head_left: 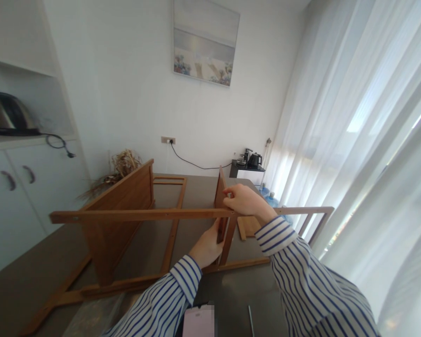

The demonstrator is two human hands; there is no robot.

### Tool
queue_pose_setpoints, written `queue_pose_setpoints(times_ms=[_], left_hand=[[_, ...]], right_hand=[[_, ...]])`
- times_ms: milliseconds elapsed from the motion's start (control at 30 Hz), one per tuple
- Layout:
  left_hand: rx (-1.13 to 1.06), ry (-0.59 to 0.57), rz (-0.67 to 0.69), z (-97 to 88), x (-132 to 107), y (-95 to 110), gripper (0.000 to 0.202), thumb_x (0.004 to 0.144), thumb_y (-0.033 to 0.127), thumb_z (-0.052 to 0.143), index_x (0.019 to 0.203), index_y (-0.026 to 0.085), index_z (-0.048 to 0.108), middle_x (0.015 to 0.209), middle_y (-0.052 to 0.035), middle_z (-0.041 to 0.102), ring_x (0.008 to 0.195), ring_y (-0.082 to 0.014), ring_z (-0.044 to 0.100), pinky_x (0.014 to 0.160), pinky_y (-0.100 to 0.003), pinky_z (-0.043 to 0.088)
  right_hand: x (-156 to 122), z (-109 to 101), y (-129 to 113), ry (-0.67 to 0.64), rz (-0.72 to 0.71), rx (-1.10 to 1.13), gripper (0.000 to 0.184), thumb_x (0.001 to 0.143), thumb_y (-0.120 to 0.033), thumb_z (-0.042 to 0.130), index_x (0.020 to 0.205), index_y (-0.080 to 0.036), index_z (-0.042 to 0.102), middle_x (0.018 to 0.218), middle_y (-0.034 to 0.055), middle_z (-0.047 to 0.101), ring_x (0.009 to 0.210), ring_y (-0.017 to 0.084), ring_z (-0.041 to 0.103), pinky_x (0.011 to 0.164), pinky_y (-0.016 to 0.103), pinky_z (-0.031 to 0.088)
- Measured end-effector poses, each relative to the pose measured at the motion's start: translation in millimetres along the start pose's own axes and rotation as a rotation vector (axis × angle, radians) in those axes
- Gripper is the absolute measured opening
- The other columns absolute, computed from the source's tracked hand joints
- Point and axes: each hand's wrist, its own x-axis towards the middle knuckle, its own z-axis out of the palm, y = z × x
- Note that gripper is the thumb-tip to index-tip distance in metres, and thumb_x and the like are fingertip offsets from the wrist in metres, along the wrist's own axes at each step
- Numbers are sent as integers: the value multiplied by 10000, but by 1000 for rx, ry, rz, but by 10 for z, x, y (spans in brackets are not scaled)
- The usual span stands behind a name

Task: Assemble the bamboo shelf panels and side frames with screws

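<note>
I am watching the person lean over a dark brown table where a half-built brown wooden shelf frame is lying on its side. The right hand is gripping the top of a narrow upright wooden divider panel, with thumb and fingertips pinching right where the panel is meeting a long horizontal wooden rail. The left hand is sitting below that rail, its fingers curling round the lower edge of the same divider panel. So the panel is standing between the two hands, the right above and the left beneath, with the rail running across between them.

To the left, a wide wooden side panel is standing on edge, its top touching the rail. A small loose wooden board is lying flat on the table just beyond the right wrist. A slim metal tool is lying near the right striped sleeve, close to the bottom edge of the view.

A steel kettle is sitting on the ledge of a white cupboard at the far left. A framed pale painting is hanging on the back wall, and sheer white curtains are covering the window on the right.
</note>
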Motion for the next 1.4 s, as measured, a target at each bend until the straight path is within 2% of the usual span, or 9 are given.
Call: queue_pose_setpoints(times_ms=[267, 533, 700, 800, 900, 967, 1067, 1167, 1400], left_hand=[[-60, 44, 52, -134, 38, -31, 411, 785, 299, 553, 1178, 181, 537, 1107, -75, 662, 936, -184, 641, 861, -320, 498], [24, 15, -3, -186, 48, -35, 201, 801, 354, 548, 895, 182, 592, 904, -63, 691, 813, -194, 646, 751, -308, 506], [40, -13, 7, -201, 45, -36, 230, 817, 390, 536, 907, 186, 590, 923, -66, 694, 831, -200, 650, 759, -302, 490], [31, -18, 24, -216, 35, -53, 277, 824, 431, 533, 934, 186, 601, 955, -68, 693, 851, -203, 647, 778, -306, 484], [21, -27, 36, -267, 38, -67, 327, 824, 475, 531, 947, 183, 609, 948, -64, 691, 840, -195, 646, 781, -302, 482], [43, -74, 42, -321, 52, -69, 336, 818, 488, 536, 930, 181, 619, 921, -60, 693, 826, -194, 645, 764, -297, 482], [91, -119, 65, -395, 81, -65, 332, 806, 485, 556, 915, 180, 631, 915, -59, 700, 832, -196, 645, 761, -292, 477], [117, -134, 71, -435, 98, -61, 314, 802, 469, 568, 875, 172, 635, 902, -64, 706, 835, -197, 645, 757, -289, 474], [129, -150, 63, -481, 75, -46, 311, 798, 471, 574, 859, 175, 648, 920, -70, 716, 852, -200, 648, 761, -289, 475]], right_hand=[[-3, -6, 19, -4, -3, -16, 363, 735, -257, 516, 1041, -170, 691, 941, 82, 704, 863, 230, 637, 748, 275, 434], [-88, -5, 51, 0, 14, 6, 371, 789, -271, 506, 1114, -182, 660, 954, 58, 709, 857, 196, 642, 730, 242, 436], [-245, 14, 33, 62, 36, 0, 335, 848, -319, 468, 1097, -196, 654, 865, 54, 707, 798, 207, 635, 714, 285, 438], [-448, 40, -14, 247, 34, -21, 345, 874, -289, 450, 1156, -160, 602, 979, 89, 678, 917, 229, 601, 817, 340, 419], [-767, 91, -84, 608, -66, 7, 261, 882, -242, 464, 1085, -158, 604, 982, 86, 658, 943, 218, 578, 840, 349, 416], [-999, 159, -142, 665, -146, 60, 186, 886, -233, 480, 989, -161, 617, 922, 78, 655, 874, 196, 581, 796, 330, 431], [-1272, 356, -235, 502, -253, 92, 131, 878, -212, 503, 923, -175, 620, 822, 46, 646, 781, 170, 571, 744, 309, 429], [-1397, 677, -330, 157, -285, 89, 145, 884, -187, 492, 926, -186, 631, 794, 28, 643, 766, 152, 575, 738, 285, 423], [-1325, 1438, -577, -349, -438, -118, 205, 889, -245, 462, 887, -180, 656, 872, 63, 660, 834, 192, 604, 746, 311, 427]])
